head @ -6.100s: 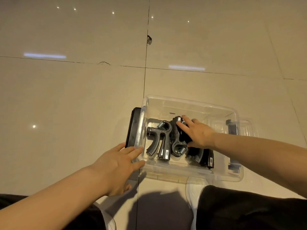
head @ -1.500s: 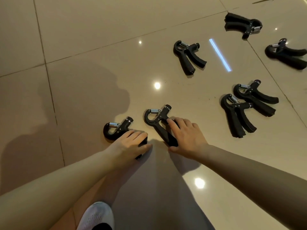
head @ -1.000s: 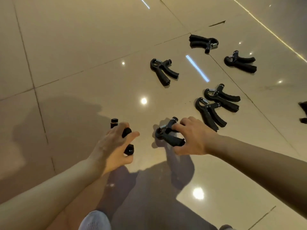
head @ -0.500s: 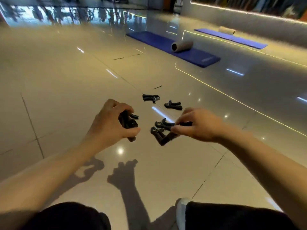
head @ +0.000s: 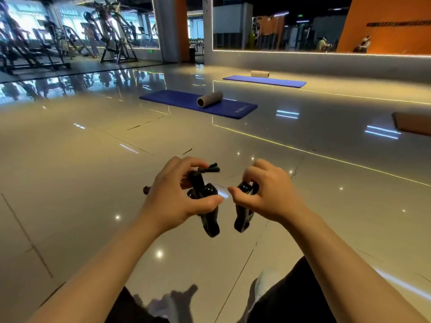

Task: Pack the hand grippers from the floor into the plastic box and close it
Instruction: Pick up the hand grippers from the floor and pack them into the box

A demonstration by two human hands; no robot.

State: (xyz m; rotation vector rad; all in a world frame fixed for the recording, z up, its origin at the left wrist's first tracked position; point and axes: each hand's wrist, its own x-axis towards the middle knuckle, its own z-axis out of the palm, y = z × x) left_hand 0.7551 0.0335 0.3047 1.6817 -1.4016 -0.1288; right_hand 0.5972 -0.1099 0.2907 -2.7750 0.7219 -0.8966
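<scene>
Holding one hand gripper per hand, both lifted clear of the floor [head: 70, 183]

left hand [head: 177, 197] curled shut around a black hand gripper [head: 205, 206], thumb across the front, handles hanging down and toward the camera below the fist; right hand [head: 268, 194] closed on a second hand gripper [head: 242, 213], fingers pinching its top end, handle ends pointing down. The two sit side by side, near each other but not touching. Another hand gripper [head: 208, 167] lies on the tiles just beyond the left hand's fingers, and a small black end of something [head: 146, 190] pokes out at the left of that hand, can't tell what it belongs to. Plastic box not in frame. Blue mat [head: 198, 106] with a foam roller [head: 210, 99] on it, well apart toward the floor's far edge
</scene>
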